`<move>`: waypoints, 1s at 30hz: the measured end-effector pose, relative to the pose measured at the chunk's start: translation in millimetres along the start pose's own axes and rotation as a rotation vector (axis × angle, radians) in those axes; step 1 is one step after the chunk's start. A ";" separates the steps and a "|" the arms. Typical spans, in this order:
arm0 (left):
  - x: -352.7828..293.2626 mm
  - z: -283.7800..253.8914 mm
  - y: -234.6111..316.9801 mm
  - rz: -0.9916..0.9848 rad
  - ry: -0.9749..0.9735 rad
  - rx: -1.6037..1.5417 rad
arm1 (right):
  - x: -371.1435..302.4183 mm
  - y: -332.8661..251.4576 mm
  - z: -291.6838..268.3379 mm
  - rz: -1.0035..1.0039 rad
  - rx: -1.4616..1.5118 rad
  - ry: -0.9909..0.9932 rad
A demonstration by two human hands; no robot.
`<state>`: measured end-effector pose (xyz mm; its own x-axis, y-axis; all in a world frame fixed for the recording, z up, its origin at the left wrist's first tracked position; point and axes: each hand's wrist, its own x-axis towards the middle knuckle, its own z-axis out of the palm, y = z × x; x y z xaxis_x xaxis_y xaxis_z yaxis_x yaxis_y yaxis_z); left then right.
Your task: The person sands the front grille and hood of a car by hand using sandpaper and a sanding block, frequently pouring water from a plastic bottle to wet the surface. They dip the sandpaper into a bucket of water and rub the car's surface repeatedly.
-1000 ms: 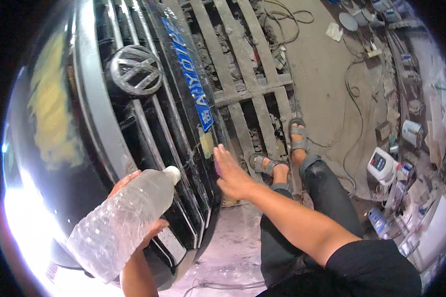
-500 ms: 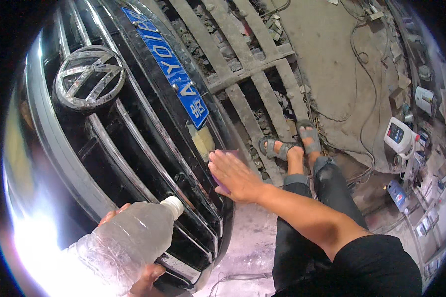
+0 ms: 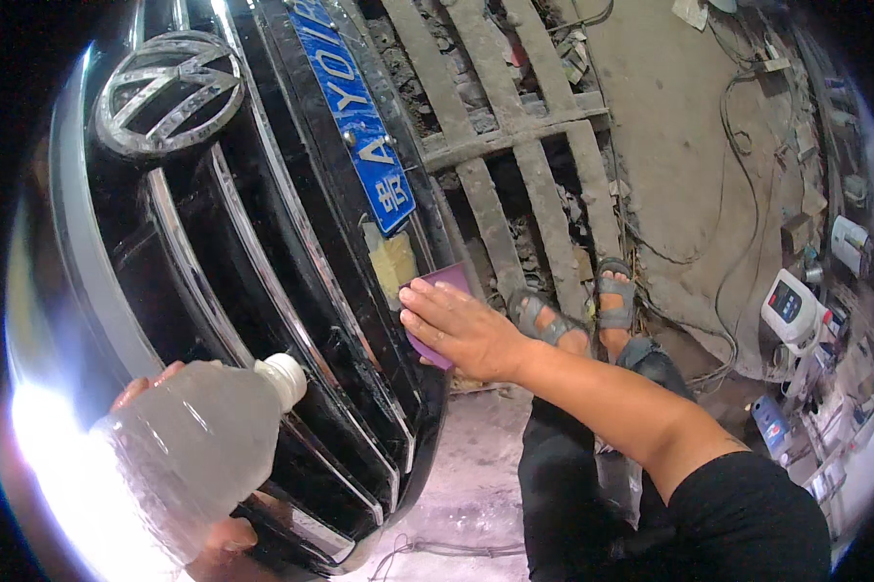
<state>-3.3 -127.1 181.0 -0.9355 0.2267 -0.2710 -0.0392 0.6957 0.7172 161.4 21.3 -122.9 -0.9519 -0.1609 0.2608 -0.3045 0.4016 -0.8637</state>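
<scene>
My left hand (image 3: 225, 545) is wrapped around a clear plastic bottle (image 3: 190, 441) with a white cap. The bottle is tilted, its capped neck pointing toward the car's front grille (image 3: 262, 233). With fingers laid close together, my right hand (image 3: 466, 330) presses a purple sheet (image 3: 454, 275), which looks like sandpaper, against the black bumper (image 3: 427, 417). Just above that hand on the bumper is a yellowish patch (image 3: 392, 264). Most of the sheet is hidden under my palm. A blue licence plate (image 3: 354, 126) is fixed above the patch.
A slatted wooden pallet (image 3: 514, 136) lies on the floor beyond the bumper. My sandalled feet (image 3: 616, 301) stand next to it. Cables (image 3: 737, 242) run over the floor. A white jug (image 3: 794, 310) and a blue container (image 3: 772, 427) stand among clutter at the right.
The bottle in my left hand has moved left, and the view has shifted a little. My right hand remains against the bumper, with more of the purple sheet showing above its fingers.
</scene>
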 end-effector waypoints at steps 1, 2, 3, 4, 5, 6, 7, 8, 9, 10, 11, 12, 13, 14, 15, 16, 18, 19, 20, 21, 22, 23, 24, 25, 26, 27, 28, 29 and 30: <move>2.7 1.4 -1.2 0.014 -0.008 0.021 | -1.2 2.0 2.2 -0.014 0.004 0.006; 1.4 7.2 -0.7 -0.006 0.026 -0.004 | -4.1 3.0 3.5 -0.003 0.020 0.010; -1.1 10.1 4.4 -0.025 0.049 -0.008 | -1.9 -1.2 2.7 0.003 0.045 0.014; -2.8 14.0 9.1 -0.042 0.071 -0.014 | 0.1 -4.9 1.8 0.010 0.069 0.019; -2.5 17.7 13.4 -0.051 0.072 -0.012 | 0.0 -2.8 1.0 -0.006 0.020 -0.001; -1.6 17.0 9.6 -0.019 0.036 -0.002 | -0.6 1.1 -0.7 -0.021 -0.029 -0.021; 0.8 16.4 5.5 0.017 -0.002 0.008 | -0.6 4.9 -1.5 -0.034 -0.080 -0.040; 8.1 10.8 -7.2 0.095 -0.077 0.018 | 1.4 8.4 -8.9 -0.018 -0.080 -0.081; 7.8 5.8 -9.5 0.181 -0.143 0.041 | 6.8 4.7 -18.7 -0.014 -0.075 -0.114; 7.7 3.2 -8.0 0.215 -0.132 0.041 | 9.9 3.3 -25.3 -0.009 -0.072 -0.146; 3.8 3.5 -6.3 0.229 -0.116 0.048 | 9.4 6.0 -23.0 -0.036 -0.073 -0.109; 1.7 3.8 -3.6 0.237 -0.093 0.050 | 8.6 9.9 -19.6 -0.063 -0.075 -0.071; -3.0 3.2 -1.1 0.244 -0.069 0.056 | 7.2 10.0 -17.0 -0.092 -0.075 -0.035; -9.0 6.3 -1.5 0.253 -0.053 0.046 | 7.9 3.8 -24.3 -0.075 -0.065 -0.115; -12.7 4.7 -0.8 0.265 -0.044 0.049 | 5.2 3.5 -17.6 -0.083 -0.113 -0.085; -16.8 2.8 -0.6 0.277 -0.023 0.047 | 3.0 4.0 -5.9 -0.095 -0.158 -0.055; -14.4 4.7 -3.4 0.307 -0.002 0.039 | 1.4 8.4 -4.5 -0.104 -0.225 -0.028; -12.5 5.4 -2.9 0.318 0.007 0.032 | -0.5 10.8 -6.1 -0.110 -0.236 -0.035; -13.0 7.1 -1.3 0.326 0.023 0.033 | 1.0 11.7 -7.8 -0.122 -0.239 -0.037; -14.1 8.2 0.6 0.330 0.044 0.034 | 6.0 14.9 -9.5 -0.132 -0.254 -0.036; -13.7 12.6 -0.2 0.332 0.062 0.028 | 13.8 21.2 -11.9 -0.136 -0.275 -0.033; -15.7 16.2 -2.2 0.328 0.078 0.023 | 19.4 25.9 -14.6 -0.139 -0.295 -0.031; -22.3 19.1 -2.9 0.315 0.097 0.020 | 23.3 26.7 -18.1 -0.157 -0.339 -0.053; -31.7 23.1 -4.6 0.293 0.102 0.019 | 22.2 27.6 -14.9 -0.162 -0.325 -0.056; -40.0 27.8 -5.5 0.277 0.098 0.010 | 14.8 24.7 -8.6 -0.161 -0.319 -0.056; -50.5 31.8 -6.7 0.266 0.090 0.005 | 8.3 19.8 -2.1 -0.169 -0.313 -0.054; -58.3 37.7 -9.9 0.272 0.064 -0.004 | -3.6 12.1 4.3 -0.209 -0.250 -0.038; -64.4 43.2 -10.3 0.225 0.065 0.002 | -11.2 3.0 9.1 -0.231 -0.271 -0.038; -69.1 48.8 -10.4 0.176 0.064 0.007 | -9.3 3.5 11.7 -0.236 -0.276 -0.033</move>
<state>78.8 -116.7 161.0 -0.9481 0.3017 -0.1007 0.1289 0.6539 0.7455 169.7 13.7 -133.4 -0.8538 -0.3054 0.4216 -0.5181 0.5777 -0.6308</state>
